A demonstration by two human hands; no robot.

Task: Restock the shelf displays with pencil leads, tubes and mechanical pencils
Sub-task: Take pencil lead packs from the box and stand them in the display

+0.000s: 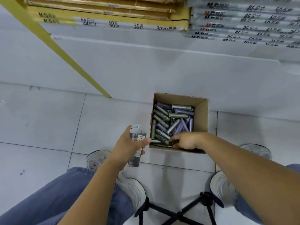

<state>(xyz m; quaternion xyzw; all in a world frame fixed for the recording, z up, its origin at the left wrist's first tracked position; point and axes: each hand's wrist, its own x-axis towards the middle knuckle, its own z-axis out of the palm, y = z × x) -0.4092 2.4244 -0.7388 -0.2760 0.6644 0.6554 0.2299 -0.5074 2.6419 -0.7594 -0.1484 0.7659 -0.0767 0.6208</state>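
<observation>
Two hands work over one open brown cardboard box [201, 114], which stands on the pale tiled floor [40, 124]. I count roughly two dozen small cylindrical lead tubes [172, 125] heaped inside it. Some are metallic grey-green with printed labels, others plain lilac, and they lie crisscross. My left hand [128, 143] hovers just left of the box, its grip clasped round a bundle of clear labelled packets [138, 135]; their number I cannot tell. My right hand [185, 140] reaches into the box's near left corner with fingers curled among the tubes. Whether its grip clasps one, I cannot tell.
</observation>
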